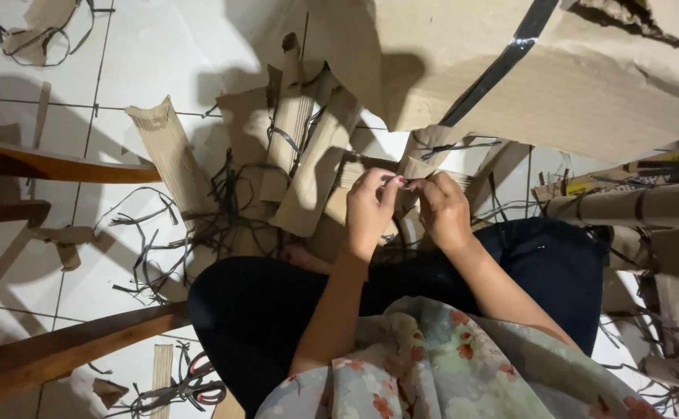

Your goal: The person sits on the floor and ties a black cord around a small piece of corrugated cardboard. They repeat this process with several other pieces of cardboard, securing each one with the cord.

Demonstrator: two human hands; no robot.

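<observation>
My left hand (369,208) and my right hand (442,209) meet in front of me above my lap, fingertips pinched together on a small piece of brown cardboard (415,167) with dark tape on it. That piece hangs from the lower edge of a large sheet of corrugated cardboard (588,85) that fills the upper right. A black tape strip (502,62) runs diagonally across the sheet. Both hands grip the same small piece; what lies between the fingertips is too small to make out.
Strips and rolls of corrugated cardboard (164,147) and peeled black tape (227,202) litter the white tiled floor (145,46). A wooden chair frame (52,163) stands at the left. Red-handled scissors (199,380) lie at the bottom left. A cardboard tube (634,206) lies at the right.
</observation>
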